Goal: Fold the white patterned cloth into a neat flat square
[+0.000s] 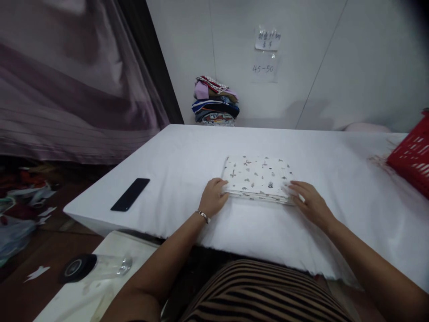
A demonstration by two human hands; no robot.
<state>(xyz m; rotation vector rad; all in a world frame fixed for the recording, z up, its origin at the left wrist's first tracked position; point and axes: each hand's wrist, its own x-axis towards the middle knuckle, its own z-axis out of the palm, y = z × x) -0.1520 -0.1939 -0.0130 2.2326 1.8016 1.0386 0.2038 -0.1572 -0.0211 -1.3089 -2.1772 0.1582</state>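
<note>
Your left hand and right hand curl at the near corners of the cloth, likely keeping its folded layers square; I cannot tell whether either pinches. It lies flat on the tabletop before you, phone well apart.

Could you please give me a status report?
Left hand and right hand at opposite ends of patterned cloth. Cloth folded, flat on white table. Black phone apart, at left.

Folded cloth: matt printed fabric is seen, frame centre
Table cover: smooth cloth is shown
Basket: plastic is seen, right edge
Bracelet: shiny metal is shown, lower centre
</note>
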